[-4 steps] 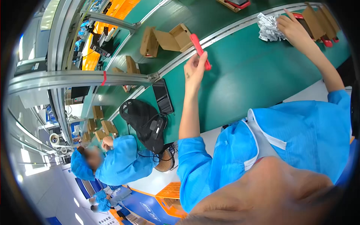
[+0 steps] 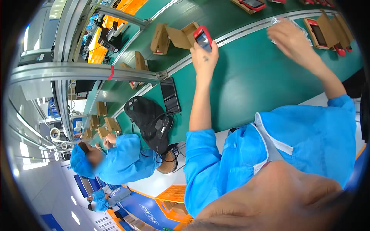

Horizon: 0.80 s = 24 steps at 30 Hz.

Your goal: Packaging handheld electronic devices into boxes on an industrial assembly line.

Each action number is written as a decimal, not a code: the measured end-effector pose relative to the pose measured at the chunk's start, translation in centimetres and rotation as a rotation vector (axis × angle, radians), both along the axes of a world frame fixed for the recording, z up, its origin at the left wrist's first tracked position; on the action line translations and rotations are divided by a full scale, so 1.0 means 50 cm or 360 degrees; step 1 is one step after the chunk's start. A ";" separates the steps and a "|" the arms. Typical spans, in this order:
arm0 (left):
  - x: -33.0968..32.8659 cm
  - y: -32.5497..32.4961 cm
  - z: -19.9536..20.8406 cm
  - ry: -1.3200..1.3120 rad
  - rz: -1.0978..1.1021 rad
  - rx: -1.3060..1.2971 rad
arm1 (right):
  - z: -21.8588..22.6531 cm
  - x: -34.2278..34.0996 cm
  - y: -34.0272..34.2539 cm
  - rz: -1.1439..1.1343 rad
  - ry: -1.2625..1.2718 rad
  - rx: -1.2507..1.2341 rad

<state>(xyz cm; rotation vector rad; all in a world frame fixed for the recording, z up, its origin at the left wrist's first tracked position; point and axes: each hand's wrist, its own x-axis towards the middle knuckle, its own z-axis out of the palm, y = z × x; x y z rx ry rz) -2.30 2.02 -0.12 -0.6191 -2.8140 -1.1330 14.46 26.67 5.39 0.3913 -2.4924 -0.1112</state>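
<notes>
My left hand (image 2: 205, 59) grips a red-cased handheld device (image 2: 203, 38), its small dark screen showing, above the metal rail of the green bench. Its fingers are wrapped round the lower end. My right hand (image 2: 291, 40) reaches over a pile of small clear-and-white packets (image 2: 275, 20), fingers stretched out and slightly blurred. The hand covers most of that pile, and I see nothing held in it. Just right of it, an open cardboard box (image 2: 317, 34) has a red-edged device inside.
An open cardboard box (image 2: 180, 37) stands beyond the rail. A black tablet-like device (image 2: 170, 95) and a black bag (image 2: 145, 117) lie on the left of the green bench (image 2: 254, 81). A metal frame bar (image 2: 84, 72) crosses at left. A co-worker in blue (image 2: 123, 158) sits left.
My left hand has turned the red device so that its screen now shows. My right hand has shifted left and nearer, now covering most of the packets.
</notes>
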 end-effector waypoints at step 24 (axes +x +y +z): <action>-0.163 0.048 -0.135 0.0436 0.0281 0.0860 | -0.241 -0.550 -0.182 -0.0624 -0.0507 -0.1218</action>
